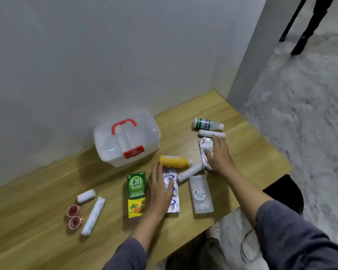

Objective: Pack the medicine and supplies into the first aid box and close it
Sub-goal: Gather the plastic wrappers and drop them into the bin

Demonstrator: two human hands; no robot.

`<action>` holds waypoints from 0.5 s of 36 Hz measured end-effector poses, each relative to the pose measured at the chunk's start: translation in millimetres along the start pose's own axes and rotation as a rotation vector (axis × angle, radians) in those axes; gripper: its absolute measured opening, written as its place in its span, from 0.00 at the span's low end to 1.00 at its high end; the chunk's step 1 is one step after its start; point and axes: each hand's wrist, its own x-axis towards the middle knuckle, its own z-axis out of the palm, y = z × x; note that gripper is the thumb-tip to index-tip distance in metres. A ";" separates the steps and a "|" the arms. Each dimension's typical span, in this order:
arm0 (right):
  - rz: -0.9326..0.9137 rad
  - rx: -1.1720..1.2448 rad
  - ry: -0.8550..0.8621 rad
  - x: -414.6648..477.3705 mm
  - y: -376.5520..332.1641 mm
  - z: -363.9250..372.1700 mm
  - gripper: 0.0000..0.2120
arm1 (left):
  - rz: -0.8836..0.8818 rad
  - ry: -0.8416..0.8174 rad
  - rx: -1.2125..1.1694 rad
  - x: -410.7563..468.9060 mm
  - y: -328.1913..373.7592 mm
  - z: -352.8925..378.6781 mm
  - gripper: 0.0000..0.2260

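Observation:
The clear first aid box (126, 139) with a red handle and red latch stands closed against the wall. In front of it lie a yellow bottle (174, 161), a green OB herbal carton (136, 193), a silver blister strip (172, 191), a white tube (191, 171), a clear cling film pack (201, 193), a foil pack (206, 151), a long white tube (211, 133) and a green-white bottle (207, 124). My left hand (159, 189) lies flat, fingers apart, over the blister strip. My right hand (219, 152) rests spread on the foil pack.
At the left of the wooden table (47, 191) lie a small bandage roll (85, 195), a long wrapped roll (94, 215) and two small red-filled cups (73, 216). The wall runs close behind the box. The table's edge falls away at right and front.

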 end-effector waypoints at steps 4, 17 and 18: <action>0.127 0.021 -0.040 0.3 10.1 8.3 0.30 | -0.097 -0.058 0.008 -5.5 -8.1 12.1 0.27; 0.149 -0.002 -0.003 3.7 15.0 12.7 0.18 | -0.215 -0.059 0.075 0.7 -4.0 34.6 0.23; 0.161 0.025 -0.007 3.0 13.9 10.6 0.21 | -0.230 -0.052 0.061 2.0 -2.3 33.4 0.22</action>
